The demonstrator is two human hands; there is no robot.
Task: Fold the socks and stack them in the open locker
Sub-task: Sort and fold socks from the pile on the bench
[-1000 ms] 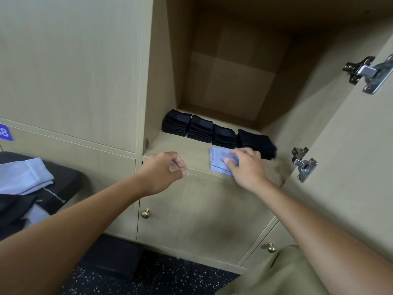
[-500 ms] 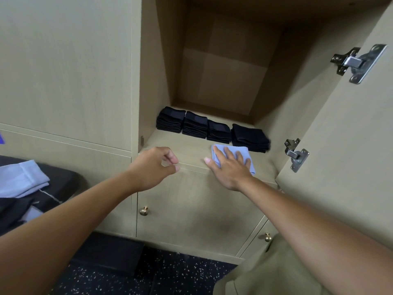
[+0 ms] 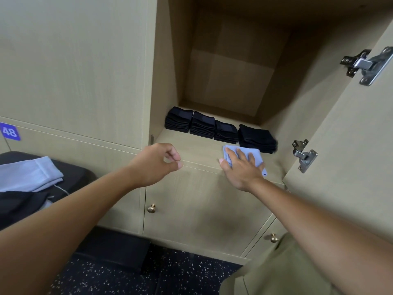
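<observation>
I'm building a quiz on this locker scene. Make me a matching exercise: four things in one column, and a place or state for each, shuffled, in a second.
1. folded light-blue sock
2. four black folded-sock stacks
3. left hand
4. round brass knob

A. row at the shelf's back
B. on the closed lower door
C. under the right hand, near the shelf's front
D. curled, holding nothing

Pairs: 1-C, 2-A, 3-D, 4-B
</observation>
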